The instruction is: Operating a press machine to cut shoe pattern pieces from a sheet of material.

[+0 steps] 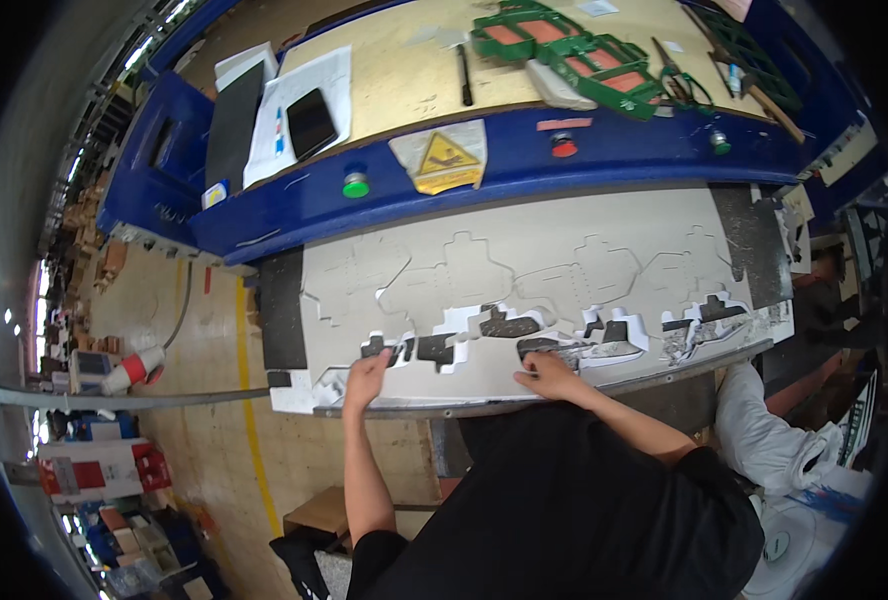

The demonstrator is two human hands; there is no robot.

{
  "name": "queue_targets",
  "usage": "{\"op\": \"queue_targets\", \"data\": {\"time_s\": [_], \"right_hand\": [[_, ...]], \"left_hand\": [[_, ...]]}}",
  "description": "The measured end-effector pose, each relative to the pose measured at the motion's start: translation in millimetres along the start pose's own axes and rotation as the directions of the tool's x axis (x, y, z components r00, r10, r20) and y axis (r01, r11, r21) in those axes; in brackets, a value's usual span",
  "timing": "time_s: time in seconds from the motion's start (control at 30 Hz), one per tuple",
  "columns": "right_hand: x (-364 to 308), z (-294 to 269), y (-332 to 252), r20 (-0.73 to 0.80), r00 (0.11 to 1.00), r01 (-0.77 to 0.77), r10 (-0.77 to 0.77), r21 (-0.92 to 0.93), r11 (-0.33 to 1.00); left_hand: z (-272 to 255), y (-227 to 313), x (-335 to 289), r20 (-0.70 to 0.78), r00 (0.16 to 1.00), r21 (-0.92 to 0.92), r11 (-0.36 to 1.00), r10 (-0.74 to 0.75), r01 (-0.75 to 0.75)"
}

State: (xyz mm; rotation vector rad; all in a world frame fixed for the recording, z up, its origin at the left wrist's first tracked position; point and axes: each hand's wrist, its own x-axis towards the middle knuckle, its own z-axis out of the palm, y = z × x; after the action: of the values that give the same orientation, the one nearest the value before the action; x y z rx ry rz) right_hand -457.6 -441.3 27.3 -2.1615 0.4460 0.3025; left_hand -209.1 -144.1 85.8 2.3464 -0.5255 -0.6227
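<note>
A grey-white cardboard sheet lies before me, cut with box-blank outlines. Along its near side runs a cardboard waste strip, with irregular openings between it and the blanks. Dark bed surface and white paper show through these openings. At the strip's left part, my left hand is closed, its fingers on the cut edge beside an opening. Farther right, my right hand has thumb and forefinger bent around the strip's edge. The undersides of both grips are hidden.
A blue machine beam crosses behind the sheet, with green and red buttons. Above it, a wooden board bears a phone, a black marker, green frames and scissors. A metal rail borders the near edge.
</note>
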Motion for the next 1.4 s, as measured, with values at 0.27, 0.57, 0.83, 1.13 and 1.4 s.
{"op": "queue_targets", "data": {"time_s": [0.27, 0.57, 0.83, 1.13, 1.4], "right_hand": [[-11.6, -47.6, -29.3, 0.228, 0.973, 0.044, 0.045, -0.37, 0.928], [-15.5, -69.3, -26.4, 0.098, 0.991, 0.114, -0.093, -0.228, 0.967], [-22.6, -86.8, -44.1, 0.204, 0.974, 0.122, -0.097, -0.114, 0.986], [30.4, -74.5, -109.3, 0.3, 0.941, 0.229, -0.155, -0.231, 0.945], [141.9, 8.1, -181.9, 0.386, 0.878, 0.143, -0.282, 0.351, 0.926]], "left_hand": [[43.2, -27.9, -29.2, -0.032, 0.998, 0.661, 0.75, 0.051, -0.017], [77.2, -17.7, -45.8, -0.242, 0.97, 0.516, 0.851, 0.034, 0.099], [109.9, -27.2, -51.6, -0.517, 0.824, 0.407, 0.913, 0.232, -0.002], [78.6, 10.3, -42.0, -0.785, 0.619, 0.057, 0.998, 0.033, 0.019], [62.8, 195.1, -53.7, -0.198, 0.436, -0.052, 0.435, 0.878, -0.899]]}}
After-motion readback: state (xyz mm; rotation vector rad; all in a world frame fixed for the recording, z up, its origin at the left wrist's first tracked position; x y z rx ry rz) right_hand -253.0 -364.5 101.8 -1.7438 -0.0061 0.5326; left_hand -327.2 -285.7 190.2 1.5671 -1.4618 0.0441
